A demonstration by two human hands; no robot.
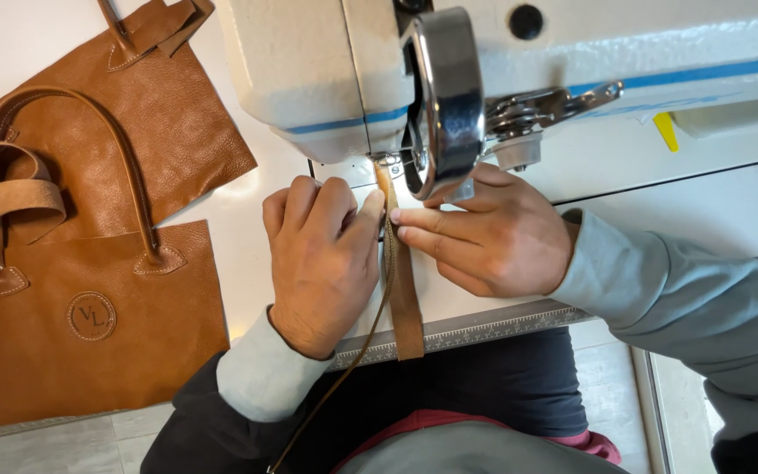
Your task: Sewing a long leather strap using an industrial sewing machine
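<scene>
We are stitching a leather strap at the sewing machine. It lies between our hands, its far end under the needle. Our left hand and right hand press it with fingers together. Next, we judge, calls for steady, straight feeding. Bags lie left.

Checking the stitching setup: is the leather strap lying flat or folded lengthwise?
Cannot tell: the strap runs narrow between the left hand and right hand; its layers aren't visible.
</scene>
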